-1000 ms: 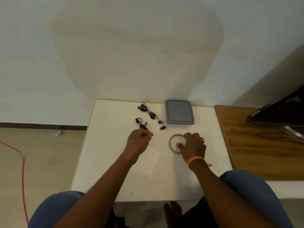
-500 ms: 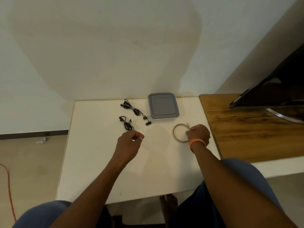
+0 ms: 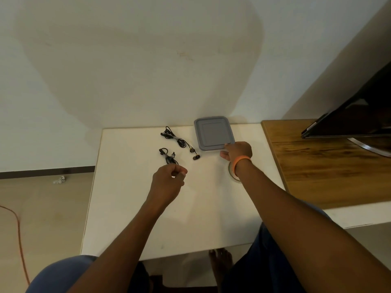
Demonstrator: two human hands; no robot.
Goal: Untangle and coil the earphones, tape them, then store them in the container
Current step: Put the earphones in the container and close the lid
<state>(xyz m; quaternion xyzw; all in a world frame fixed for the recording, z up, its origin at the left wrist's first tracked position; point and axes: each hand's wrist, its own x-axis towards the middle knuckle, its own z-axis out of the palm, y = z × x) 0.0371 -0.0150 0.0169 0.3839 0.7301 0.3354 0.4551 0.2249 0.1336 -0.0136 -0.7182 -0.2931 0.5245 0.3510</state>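
white counter [image 3: 131, 208] holds earphones [image 3: 179, 142]; right hand [image 3: 238, 152] grips container [image 3: 213, 133] corner, left hand [image 3: 169, 179] fingers pinch cable [image 3: 167, 157].

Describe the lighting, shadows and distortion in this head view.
Head view: soft, even light with no hard glare on the white table; a broad dim patch darkens the wall behind; wide-angle bending curves the table edges; the dark screen at right shows faint reflections; the earphones are small but fairly sharp.
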